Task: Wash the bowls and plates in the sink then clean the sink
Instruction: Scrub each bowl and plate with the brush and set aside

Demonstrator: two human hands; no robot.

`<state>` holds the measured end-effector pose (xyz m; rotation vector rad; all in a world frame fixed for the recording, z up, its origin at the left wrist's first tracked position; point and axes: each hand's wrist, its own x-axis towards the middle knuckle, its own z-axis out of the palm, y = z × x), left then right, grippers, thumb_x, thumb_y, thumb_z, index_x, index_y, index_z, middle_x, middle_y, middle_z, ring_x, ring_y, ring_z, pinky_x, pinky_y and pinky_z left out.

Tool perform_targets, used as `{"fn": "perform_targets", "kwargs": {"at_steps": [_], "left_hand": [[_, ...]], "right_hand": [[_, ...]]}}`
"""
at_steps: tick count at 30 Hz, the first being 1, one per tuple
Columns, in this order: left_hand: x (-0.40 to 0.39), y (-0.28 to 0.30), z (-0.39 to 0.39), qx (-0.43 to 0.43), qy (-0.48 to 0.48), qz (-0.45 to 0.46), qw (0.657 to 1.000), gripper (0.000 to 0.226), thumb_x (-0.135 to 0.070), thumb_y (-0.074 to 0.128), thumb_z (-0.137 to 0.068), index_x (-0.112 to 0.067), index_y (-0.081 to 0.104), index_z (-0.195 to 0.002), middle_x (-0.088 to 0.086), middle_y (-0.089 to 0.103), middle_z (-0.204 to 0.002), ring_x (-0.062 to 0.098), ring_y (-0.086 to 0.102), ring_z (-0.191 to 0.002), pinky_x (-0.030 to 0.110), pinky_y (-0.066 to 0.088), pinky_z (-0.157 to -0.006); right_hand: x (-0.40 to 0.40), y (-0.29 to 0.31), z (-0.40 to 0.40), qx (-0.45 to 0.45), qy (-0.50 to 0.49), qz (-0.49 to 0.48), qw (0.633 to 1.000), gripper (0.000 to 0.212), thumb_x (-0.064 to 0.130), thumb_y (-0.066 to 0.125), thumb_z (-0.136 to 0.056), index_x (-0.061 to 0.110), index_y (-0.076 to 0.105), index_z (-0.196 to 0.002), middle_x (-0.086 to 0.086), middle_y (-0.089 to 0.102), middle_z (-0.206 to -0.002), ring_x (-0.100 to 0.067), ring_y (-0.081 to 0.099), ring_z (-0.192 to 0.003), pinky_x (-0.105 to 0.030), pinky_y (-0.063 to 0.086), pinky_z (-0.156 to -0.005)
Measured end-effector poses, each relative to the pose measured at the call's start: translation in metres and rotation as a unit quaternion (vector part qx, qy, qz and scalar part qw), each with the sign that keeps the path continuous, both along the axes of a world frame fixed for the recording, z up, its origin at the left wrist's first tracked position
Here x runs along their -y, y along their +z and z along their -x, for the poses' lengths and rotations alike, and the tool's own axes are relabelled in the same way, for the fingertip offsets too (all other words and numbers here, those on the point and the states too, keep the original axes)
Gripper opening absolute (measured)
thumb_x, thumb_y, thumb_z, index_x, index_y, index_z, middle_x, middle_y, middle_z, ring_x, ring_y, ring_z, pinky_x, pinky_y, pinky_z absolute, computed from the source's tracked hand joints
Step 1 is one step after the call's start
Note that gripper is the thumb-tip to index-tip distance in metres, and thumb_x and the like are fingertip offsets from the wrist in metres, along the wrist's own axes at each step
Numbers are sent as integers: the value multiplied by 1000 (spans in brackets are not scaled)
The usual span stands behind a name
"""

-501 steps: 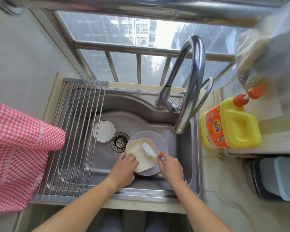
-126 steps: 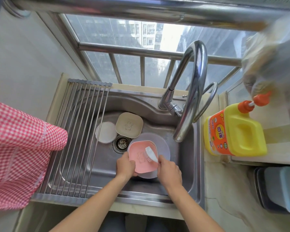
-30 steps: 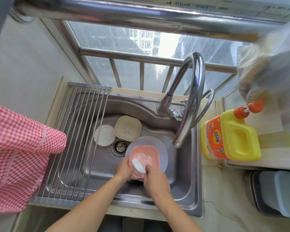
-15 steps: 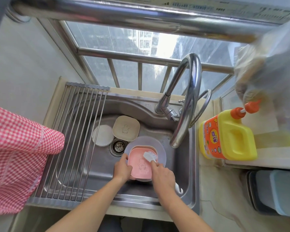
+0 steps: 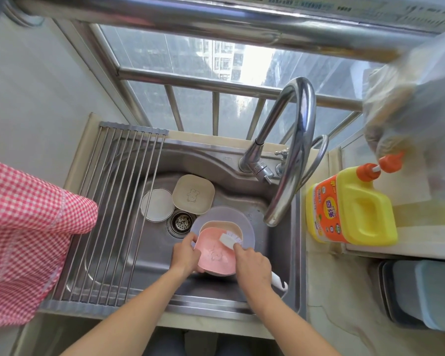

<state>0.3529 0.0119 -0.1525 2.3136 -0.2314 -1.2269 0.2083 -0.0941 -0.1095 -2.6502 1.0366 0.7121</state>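
Over the stainless steel sink (image 5: 244,176), the left hand (image 5: 185,255) grips the rim of a pink square plastic bowl (image 5: 215,255), tilted above a translucent round plate (image 5: 247,228). The right hand (image 5: 253,263) is curled round a white dish brush (image 5: 228,238) whose bristles touch the bowl. A beige square bowl (image 5: 193,194) and small white round plate (image 5: 156,204) lie near the drain (image 5: 181,222).

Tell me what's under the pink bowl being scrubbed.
Under the pink bowl a beige bowl shows at the far edge, and both sit over a pale round plate. The plate's middle and anything else beneath are covered.
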Motion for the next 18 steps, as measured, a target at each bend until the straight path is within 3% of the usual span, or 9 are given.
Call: {"fn": "perform_targets", "kwargs": {"at_steps": [2,7,10,12,15,18], "left_hand": [[-1,-3,3,5,-10,1,1000,26,7,45,-81,-14,57,-89,16,62,-73,24,67,-46,44,57,-44],[-1,-2,-2,33,-20,-16,999,20,6,47,-80,-10,55,-87,10,58,-71,23,64,-55,28,51,-44],[1,-6,-5,62,-29,-34,997,18,4,49,-78,-12,55,-85,9,59,-71,33,61,-72,34,48,-60],[1,-10,-5,50,-30,-28,998,20,3,49,-78,-17,54,-82,8,61,-72,34,64,-71,39,57,-63],[-4,-29,-3,32,-29,-27,999,25,-1,48,-75,-25,49,-79,10,62,-72,34,67,-62,46,59,-56],[-7,-32,1,21,-27,-17,999,24,3,45,-73,-20,46,-78,14,61,-75,34,67,-57,42,56,-46]], "right_hand": [[2,-5,-12,-2,-7,-42,999,35,3,45,-97,20,48,-127,-7,66,-110,-33,69,-96,-36,37,-66],[6,-11,-24,11,10,-55,998,39,1,40,-97,21,46,-130,-5,65,-114,-32,66,-100,-37,37,-68],[7,-5,-13,-21,5,-26,999,37,1,40,-100,18,45,-133,-6,65,-115,-29,67,-103,-35,37,-69],[5,0,-7,-31,6,-21,999,37,1,41,-100,18,46,-133,-6,66,-116,-27,67,-103,-34,38,-69],[4,-3,-11,-27,-13,-42,999,36,1,41,-99,19,47,-130,-6,66,-114,-29,67,-101,-34,38,-68],[5,-15,-22,13,-23,-93,995,35,4,42,-95,23,48,-124,-7,67,-109,-34,66,-96,-35,36,-67]]}}
